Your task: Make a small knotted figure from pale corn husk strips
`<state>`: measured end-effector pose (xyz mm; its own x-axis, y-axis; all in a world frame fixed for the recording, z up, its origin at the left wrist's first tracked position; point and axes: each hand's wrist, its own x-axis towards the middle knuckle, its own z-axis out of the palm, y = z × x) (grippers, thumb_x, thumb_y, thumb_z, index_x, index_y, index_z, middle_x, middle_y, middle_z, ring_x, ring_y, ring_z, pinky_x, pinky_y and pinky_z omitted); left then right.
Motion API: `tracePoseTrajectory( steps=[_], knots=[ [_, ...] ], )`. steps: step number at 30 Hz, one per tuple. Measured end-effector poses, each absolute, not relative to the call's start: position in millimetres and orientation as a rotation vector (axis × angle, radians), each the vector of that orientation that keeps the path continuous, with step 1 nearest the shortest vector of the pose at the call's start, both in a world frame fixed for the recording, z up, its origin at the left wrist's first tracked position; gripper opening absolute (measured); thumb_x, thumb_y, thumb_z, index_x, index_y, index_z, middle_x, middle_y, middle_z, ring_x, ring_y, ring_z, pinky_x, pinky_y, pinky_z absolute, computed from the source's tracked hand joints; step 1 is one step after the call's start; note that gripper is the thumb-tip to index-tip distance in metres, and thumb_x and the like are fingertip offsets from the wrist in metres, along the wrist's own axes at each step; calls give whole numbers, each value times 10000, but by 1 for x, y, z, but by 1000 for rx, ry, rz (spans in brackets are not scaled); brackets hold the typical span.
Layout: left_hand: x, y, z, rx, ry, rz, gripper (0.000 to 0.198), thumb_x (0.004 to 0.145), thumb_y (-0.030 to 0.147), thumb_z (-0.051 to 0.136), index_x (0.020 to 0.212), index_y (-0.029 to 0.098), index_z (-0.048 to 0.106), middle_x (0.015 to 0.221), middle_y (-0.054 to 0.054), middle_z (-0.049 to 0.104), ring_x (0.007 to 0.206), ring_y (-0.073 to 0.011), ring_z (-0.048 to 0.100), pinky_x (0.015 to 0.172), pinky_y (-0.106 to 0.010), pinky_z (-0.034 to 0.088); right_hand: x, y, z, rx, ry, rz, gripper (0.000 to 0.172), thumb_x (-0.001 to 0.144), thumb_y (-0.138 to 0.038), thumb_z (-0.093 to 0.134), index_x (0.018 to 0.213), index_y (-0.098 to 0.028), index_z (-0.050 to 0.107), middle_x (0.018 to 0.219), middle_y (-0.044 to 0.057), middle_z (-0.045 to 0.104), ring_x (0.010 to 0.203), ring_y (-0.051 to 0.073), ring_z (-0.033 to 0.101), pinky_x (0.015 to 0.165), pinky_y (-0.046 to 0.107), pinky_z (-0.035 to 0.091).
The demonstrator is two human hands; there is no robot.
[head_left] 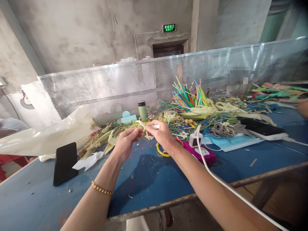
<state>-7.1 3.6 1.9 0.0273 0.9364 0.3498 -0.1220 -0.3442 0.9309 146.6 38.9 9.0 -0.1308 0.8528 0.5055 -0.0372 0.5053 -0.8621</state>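
Left hand (125, 142), right hand (161, 134) pinch pale strip (142, 124).

The strip (155, 127) is mostly covered by the fingertips of the right hand (162, 134), so its length cannot be told. The ring (160, 152), at 6 o'clock of that hand, is half hidden by the wrist. A patch (235, 75) at 2 o'clock, behind the screen (96, 89), is blurred, as is a second patch (4, 123) at 9 o'clock. A co-worker's hand (303, 109) is cut by the right edge, the cable (216, 175) by the bottom.
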Motion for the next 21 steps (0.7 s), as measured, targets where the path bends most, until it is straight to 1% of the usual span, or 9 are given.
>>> tracePoseTrajectory(
  steps=[2,4,7,10,14,18,21],
  knots=[
    [-6,4,1,1422,885,1450,332,762,457,687,744,127,721,698,-50,645,623,-114,502,614,-257,368,146,39,8,-734,-1523,894,248,714,-393,694,714,-159,610,592,17,602,532,118,510,512,257,379],
    [-4,4,0,1473,865,1429,321,772,441,683,697,129,698,656,-36,616,593,-105,472,607,-257,355,145,39,6,-729,-1540,863,251,717,-396,693,718,-158,612,598,19,606,536,119,513,511,255,378],
    [-1,4,-1,1500,842,1407,272,754,393,704,699,127,680,652,-32,600,610,-113,487,619,-259,355,144,38,6,-739,-1563,806,236,722,-379,684,701,-154,617,574,9,592,519,110,487,494,247,353],
    [-1,4,-2,1514,846,1395,260,731,368,719,680,122,653,632,-17,562,603,-110,472,610,-259,345,144,35,8,-729,-1536,865,252,713,-392,693,709,-150,622,546,-8,571,496,102,468,480,241,337],
    [-3,4,-2,1694,954,1427,222,778,342,665,710,133,632,636,-3,535,604,-110,439,591,-258,320,145,32,10,-712,-1491,984,303,677,-425,728,661,-149,605,512,-17,548,486,98,458,490,244,340],
    [-2,4,-1,1969,1193,1512,127,788,265,640,719,161,617,631,12,519,602,-112,411,573,-256,294,144,35,9,-691,-1503,1013,333,708,-438,699,591,-156,565,479,-19,516,481,93,431,498,247,322],
    [0,2,0,1964,1208,1552,118,786,264,637,726,162,630,638,10,528,606,-115,414,579,-256,300,145,38,7,-738,-1532,943,293,737,-399,673,610,-159,562,490,-15,525,482,98,437,495,247,322]
  ],
)
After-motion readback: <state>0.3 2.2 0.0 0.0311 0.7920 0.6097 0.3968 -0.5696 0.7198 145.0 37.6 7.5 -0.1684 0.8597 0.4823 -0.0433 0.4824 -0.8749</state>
